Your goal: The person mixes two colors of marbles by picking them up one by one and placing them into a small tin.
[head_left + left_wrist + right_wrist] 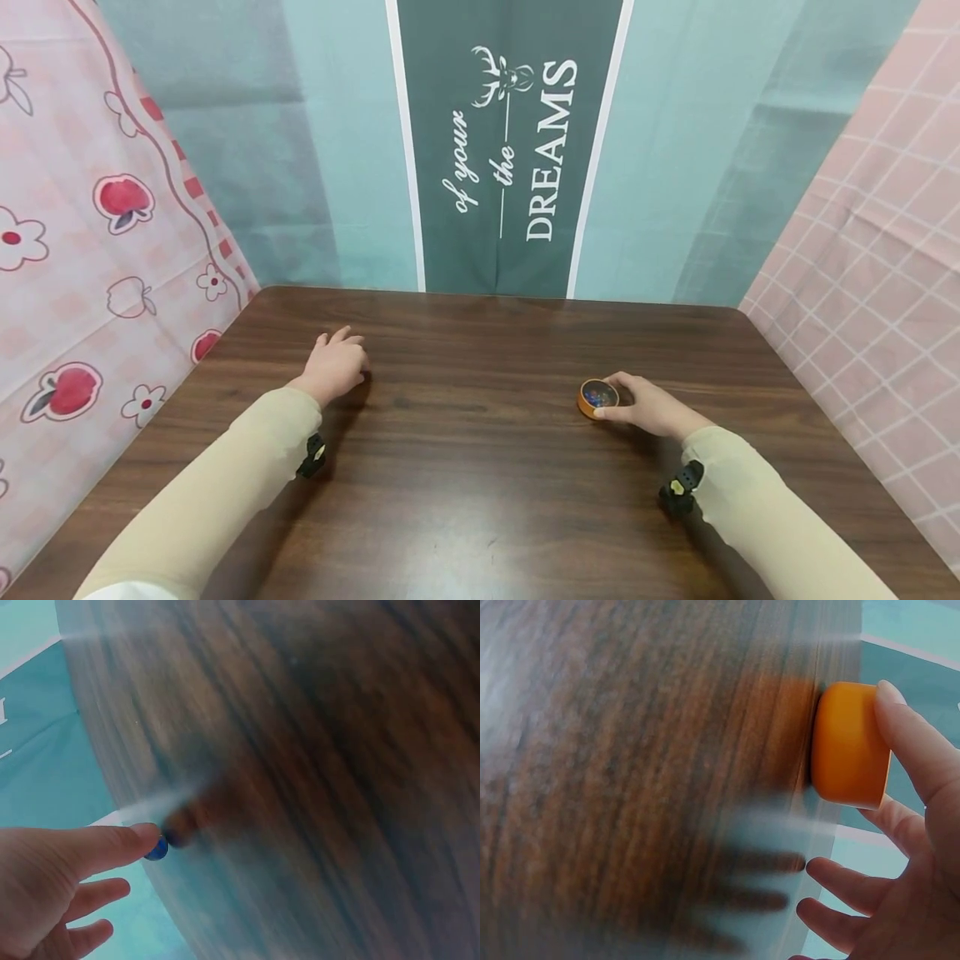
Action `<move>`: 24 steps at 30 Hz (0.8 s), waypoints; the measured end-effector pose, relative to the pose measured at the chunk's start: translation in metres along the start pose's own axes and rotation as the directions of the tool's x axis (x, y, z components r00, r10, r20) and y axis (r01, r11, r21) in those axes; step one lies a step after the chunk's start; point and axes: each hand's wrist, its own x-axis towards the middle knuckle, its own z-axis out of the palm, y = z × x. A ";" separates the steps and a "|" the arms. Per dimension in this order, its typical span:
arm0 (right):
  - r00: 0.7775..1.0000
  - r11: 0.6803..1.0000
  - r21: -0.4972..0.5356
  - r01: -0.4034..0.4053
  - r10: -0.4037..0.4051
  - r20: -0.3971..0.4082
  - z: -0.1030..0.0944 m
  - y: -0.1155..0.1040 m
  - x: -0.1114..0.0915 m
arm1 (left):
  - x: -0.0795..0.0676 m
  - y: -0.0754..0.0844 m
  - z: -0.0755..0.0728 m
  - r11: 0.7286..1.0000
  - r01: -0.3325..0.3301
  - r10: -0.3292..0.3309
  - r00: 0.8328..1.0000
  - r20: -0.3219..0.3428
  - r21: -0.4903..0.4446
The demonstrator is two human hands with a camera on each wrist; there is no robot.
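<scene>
My left hand [333, 368] is low over the left part of the brown wooden table. In the left wrist view, a small shiny blue ball [156, 850], like a marble, is pinched at the thumb tip, just by the tabletop; the index finger is hidden. The head view does not show this ball. On the right, an orange round cup [847, 746] stands upright on the table, with small blue and red things visible inside its dark opening. My right hand [651, 407] grips the cup's rim between thumb and index finger, its other fingers spread apart.
The wooden table [450, 467] extends between and around both hands. A teal curtain [352, 167] with white lettering hangs along its back edge. Patterned pink cloths close off the left [67, 292] and right [885, 250] sides. Black wrist cameras are strapped to both sleeves.
</scene>
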 end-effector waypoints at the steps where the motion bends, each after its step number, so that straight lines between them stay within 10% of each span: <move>1: 1.000 1.000 0.000 0.001 -0.001 0.000 0.000 0.000 0.000 | -0.001 -0.001 0.000 1.000 0.005 -0.005 1.000 0.005 0.005; 24: 1.000 1.000 -0.006 -0.005 0.005 0.007 -0.004 -0.010 -0.011 | -0.030 0.003 -0.003 0.997 -0.071 0.071 0.997 -0.021 -0.028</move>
